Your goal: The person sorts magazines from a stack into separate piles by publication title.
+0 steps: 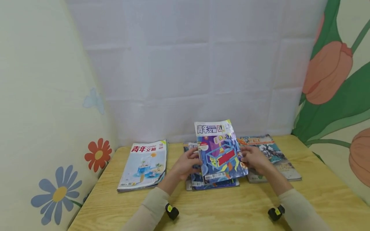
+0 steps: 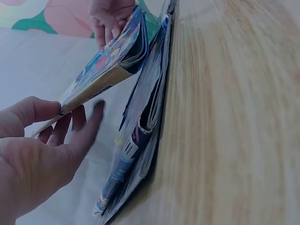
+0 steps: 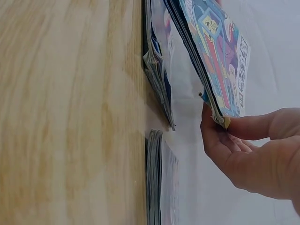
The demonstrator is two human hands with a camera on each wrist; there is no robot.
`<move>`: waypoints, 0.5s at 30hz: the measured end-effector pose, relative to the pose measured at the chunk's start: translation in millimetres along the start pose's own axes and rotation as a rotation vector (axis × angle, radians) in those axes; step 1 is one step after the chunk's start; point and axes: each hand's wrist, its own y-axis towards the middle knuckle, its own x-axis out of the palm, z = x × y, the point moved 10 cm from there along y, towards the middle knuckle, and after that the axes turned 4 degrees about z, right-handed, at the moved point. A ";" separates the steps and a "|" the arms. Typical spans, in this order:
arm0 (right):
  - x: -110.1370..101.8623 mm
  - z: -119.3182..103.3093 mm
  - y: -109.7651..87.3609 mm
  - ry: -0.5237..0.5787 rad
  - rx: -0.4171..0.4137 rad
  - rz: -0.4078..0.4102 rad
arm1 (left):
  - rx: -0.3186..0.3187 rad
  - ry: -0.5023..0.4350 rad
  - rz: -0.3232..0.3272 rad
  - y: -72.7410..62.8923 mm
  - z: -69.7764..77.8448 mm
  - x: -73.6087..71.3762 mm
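Note:
A magazine (image 1: 219,154) with a purple and blue cover is held tilted above the middle stack of magazines (image 1: 212,186). My left hand (image 1: 186,163) grips its left edge, and in the left wrist view the thumb (image 2: 44,110) lies over the spine with fingers beneath. The right hand (image 1: 255,159) pinches the opposite edge; in the right wrist view its thumb (image 3: 253,126) presses on the cover near a corner. Below the raised magazine, the stack (image 2: 136,126) lies on the table, mostly covered by it in the head view.
To the left lies a pile of magazines (image 1: 144,163) with a pale blue cover. Another pile (image 1: 273,157) with a dark picture cover lies to the right. All rest on a wooden table (image 1: 214,208) before a white cloth (image 1: 202,70), between flower-painted walls.

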 end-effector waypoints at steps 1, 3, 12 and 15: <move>0.3 -1.8 -0.6 -0.002 -0.007 -0.007 | 0.004 -0.005 -0.004 -0.6 1.3 0.2; 0.6 -4.8 -1.7 -0.011 -0.020 -0.021 | 0.018 -0.010 -0.015 -1.3 3.7 0.8; 4.8 -9.7 -7.4 0.000 -0.026 -0.068 | 0.046 0.014 0.002 -2.8 11.7 -3.8; 6.6 -11.1 -7.9 0.016 -0.029 -0.075 | 0.053 0.021 0.006 -3.1 15.8 -6.3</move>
